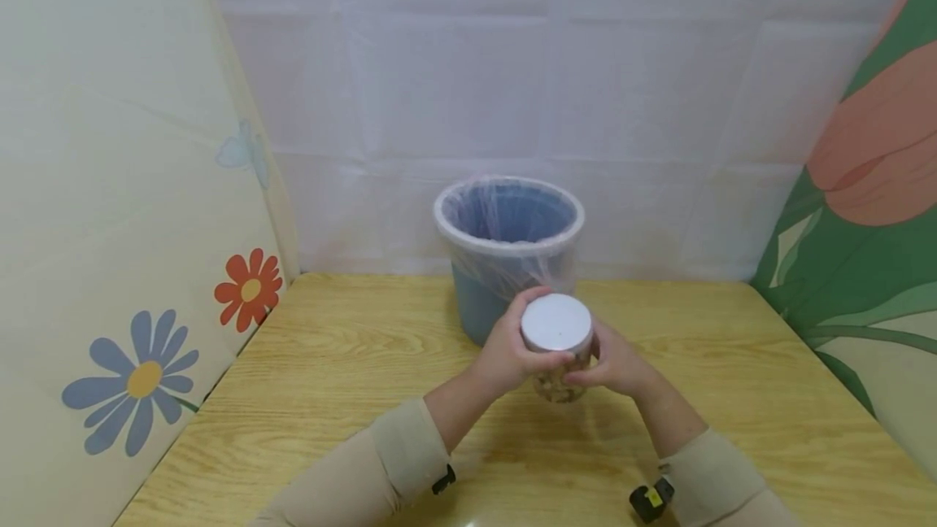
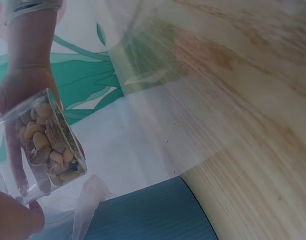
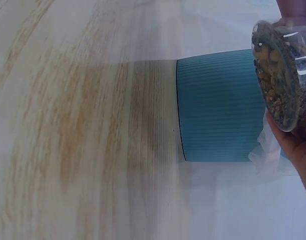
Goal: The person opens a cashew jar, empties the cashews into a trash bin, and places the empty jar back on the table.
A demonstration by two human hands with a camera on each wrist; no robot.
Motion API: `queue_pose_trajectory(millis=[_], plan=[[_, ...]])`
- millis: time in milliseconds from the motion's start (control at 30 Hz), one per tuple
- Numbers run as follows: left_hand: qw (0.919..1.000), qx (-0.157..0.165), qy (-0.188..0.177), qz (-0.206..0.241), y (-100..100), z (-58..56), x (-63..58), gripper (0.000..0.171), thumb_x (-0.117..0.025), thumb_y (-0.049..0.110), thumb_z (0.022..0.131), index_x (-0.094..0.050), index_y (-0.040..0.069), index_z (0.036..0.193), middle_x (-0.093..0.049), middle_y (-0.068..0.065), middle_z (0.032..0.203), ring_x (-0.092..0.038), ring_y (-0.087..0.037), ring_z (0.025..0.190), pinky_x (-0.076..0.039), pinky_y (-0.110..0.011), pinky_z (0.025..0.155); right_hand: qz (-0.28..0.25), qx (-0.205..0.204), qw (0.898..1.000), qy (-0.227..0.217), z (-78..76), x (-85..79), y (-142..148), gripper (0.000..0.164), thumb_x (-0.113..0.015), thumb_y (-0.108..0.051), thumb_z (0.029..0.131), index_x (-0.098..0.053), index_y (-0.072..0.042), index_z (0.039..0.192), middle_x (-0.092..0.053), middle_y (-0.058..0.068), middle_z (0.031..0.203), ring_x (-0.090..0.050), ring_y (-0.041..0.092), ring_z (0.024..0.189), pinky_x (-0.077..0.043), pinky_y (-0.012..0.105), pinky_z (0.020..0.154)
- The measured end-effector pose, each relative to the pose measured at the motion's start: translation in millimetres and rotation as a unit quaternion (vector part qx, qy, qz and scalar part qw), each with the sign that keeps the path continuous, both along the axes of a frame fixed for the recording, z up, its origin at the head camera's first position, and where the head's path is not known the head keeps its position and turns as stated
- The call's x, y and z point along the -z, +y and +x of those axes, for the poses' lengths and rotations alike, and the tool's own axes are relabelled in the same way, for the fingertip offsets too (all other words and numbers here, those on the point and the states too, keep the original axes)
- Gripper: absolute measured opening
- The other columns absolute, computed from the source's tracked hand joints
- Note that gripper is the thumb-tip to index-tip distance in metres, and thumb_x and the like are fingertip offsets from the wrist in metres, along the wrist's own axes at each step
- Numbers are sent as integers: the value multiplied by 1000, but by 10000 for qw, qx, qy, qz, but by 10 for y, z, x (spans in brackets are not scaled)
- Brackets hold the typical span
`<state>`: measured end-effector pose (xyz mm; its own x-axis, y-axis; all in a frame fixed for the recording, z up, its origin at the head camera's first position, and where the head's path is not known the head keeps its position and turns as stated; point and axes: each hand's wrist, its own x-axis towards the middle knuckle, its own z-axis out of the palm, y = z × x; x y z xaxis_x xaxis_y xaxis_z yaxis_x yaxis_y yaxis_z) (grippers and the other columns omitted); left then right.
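Observation:
A clear jar with a flat white lid is held up over the table, in front of a bin. My left hand grips it at the top, thumb and fingers curved around the lid's edge. Lower on the other side, my right hand holds the jar's body. Through the clear wall in the left wrist view, cashew-like nuts and other mixed pieces show. Seen from below in the right wrist view, the jar's base has small dark bits along with the nuts.
Behind the jar stands a blue ribbed bin, its white rim lined with a thin see-through bag. It sits on a wood-grain table. A white sheet hangs at the back, with flower-printed panels on both sides.

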<state>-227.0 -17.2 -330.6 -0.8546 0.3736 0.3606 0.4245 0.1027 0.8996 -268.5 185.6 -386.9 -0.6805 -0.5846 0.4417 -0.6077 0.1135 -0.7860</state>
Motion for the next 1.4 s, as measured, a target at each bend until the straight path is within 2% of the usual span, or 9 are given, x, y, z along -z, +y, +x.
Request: queue_pose_trajectory(millis=[200,400,533,667,767,867,1100,1200,1400], plan=[[9992,236,173,-284,-57,-38,-26,87,-79,4,66,-32,4,139,-46,-17,130,-47,-29,117,-37,-39,98,23,-153,9999,-70,-2,-38,16,86,-75,4,66,-27,2,137,-40,20,131,-42,12,119,-33,25,99],[9958,907,118,-20,-141,-131,-10,87,-75,-3,69,-26,1,141,-42,-19,133,-42,-28,121,-29,-39,104,-60,-308,9994,-113,-11,-49,35,86,-75,4,67,-25,2,137,-41,13,131,-42,13,119,-35,27,99],[9910,1315,101,236,-178,-264,97,84,-72,-5,71,-26,0,141,-42,-20,134,-40,-28,123,-26,-40,106,-143,-416,9987,-241,-3,-61,47,86,-76,1,67,-24,5,136,-41,12,130,-43,12,118,-37,27,97],[9861,1611,177,374,-213,-376,193,82,-75,9,74,-28,1,141,-41,-18,136,-40,-26,124,-26,-41,106,-175,-541,9978,-329,9,-81,53,86,-75,2,67,-23,8,135,-42,7,129,-44,10,117,-38,26,96],[9818,1837,226,432,-232,-401,217,87,-76,29,74,-28,4,141,-41,-16,137,-40,-23,125,-25,-40,107,-187,-679,9968,-382,26,-108,55,84,-75,2,67,-24,11,133,-44,0,127,-45,9,115,-39,25,95],[9780,2014,267,471,-238,-406,225,92,-76,41,71,-28,7,142,-39,-16,138,-39,-21,126,-25,-40,107,-198,-909,9947,-428,38,-136,57,82,-74,1,68,-24,12,132,-45,-4,127,-46,10,115,-39,26,95],[9660,2484,348,627,-252,-422,224,94,-75,40,73,-24,3,143,-28,-22,144,-32,-23,130,-19,-43,108,-125,-1319,9894,-592,59,-176,63,84,-73,-1,71,-19,11,135,-41,0,131,-43,12,119,-37,28,98],[9605,2686,337,645,-253,-437,233,95,-75,39,73,-23,3,143,-29,-23,143,-33,-22,129,-21,-41,108,-51,-1433,9878,-610,62,-177,65,84,-73,-3,72,-20,10,136,-41,3,131,-43,14,119,-38,30,98],[9398,3287,134,929,-235,-476,277,98,-76,33,72,-18,-1,143,-19,-30,144,-33,-23,129,-27,-39,107,117,-1625,9838,-748,52,-173,60,81,-74,-7,72,-24,6,135,-43,5,130,-44,16,118,-39,33,98]])
